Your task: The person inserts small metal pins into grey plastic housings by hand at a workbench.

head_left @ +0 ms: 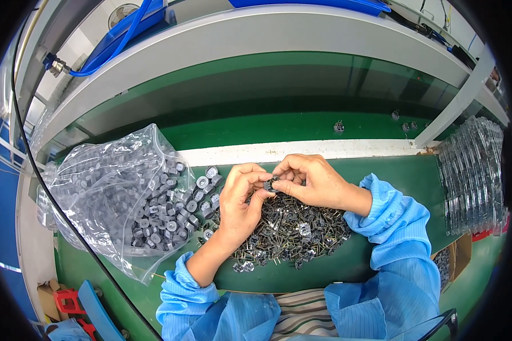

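Note:
My left hand (240,202) and my right hand (316,181) meet above a green work surface (239,278). Between their fingertips, both pinch a small dark component (271,184); the fingers cover most of it, so its exact kind is unclear. Right beneath lies a heap of small black parts with thin metal pins (296,233), some with clear pieces among them. To the left, a clear plastic zip bag (99,182) lies open, full of grey round-topped caps or housings (168,219). Several of these grey pieces have spilled out toward my left hand.
Stacked clear plastic trays (472,176) stand at the right edge. A white ledge (244,152) runs behind the hands, with a few small parts (339,127) beyond it. A black cable (77,233) crosses the left side. A cardboard box (459,256) sits low at the right.

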### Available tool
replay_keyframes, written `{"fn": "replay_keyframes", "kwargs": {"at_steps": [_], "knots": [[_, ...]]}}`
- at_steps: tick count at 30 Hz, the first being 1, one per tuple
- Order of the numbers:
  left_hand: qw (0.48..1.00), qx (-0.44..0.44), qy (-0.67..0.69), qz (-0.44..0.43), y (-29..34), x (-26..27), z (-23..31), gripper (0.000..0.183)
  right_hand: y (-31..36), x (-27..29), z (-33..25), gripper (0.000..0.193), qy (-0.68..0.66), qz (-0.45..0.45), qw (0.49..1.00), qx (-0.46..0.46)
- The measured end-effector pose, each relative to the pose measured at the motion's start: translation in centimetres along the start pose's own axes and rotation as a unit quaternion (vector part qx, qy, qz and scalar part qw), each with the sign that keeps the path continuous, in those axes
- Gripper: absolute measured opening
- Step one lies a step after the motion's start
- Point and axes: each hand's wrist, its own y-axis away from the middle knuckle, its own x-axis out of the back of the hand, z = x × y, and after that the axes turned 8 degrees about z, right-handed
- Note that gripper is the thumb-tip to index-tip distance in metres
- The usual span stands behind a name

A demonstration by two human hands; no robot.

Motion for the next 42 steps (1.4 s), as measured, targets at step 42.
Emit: {"fn": "replay_keyframes", "kwargs": {"at_steps": [42], "knots": [[0.990,-0.098,-0.085,-0.046,2.4,0.3,6.4,0.030,11.4,13.4,3.3,0.015,0.174,0.127,0.938,-0.271]]}}
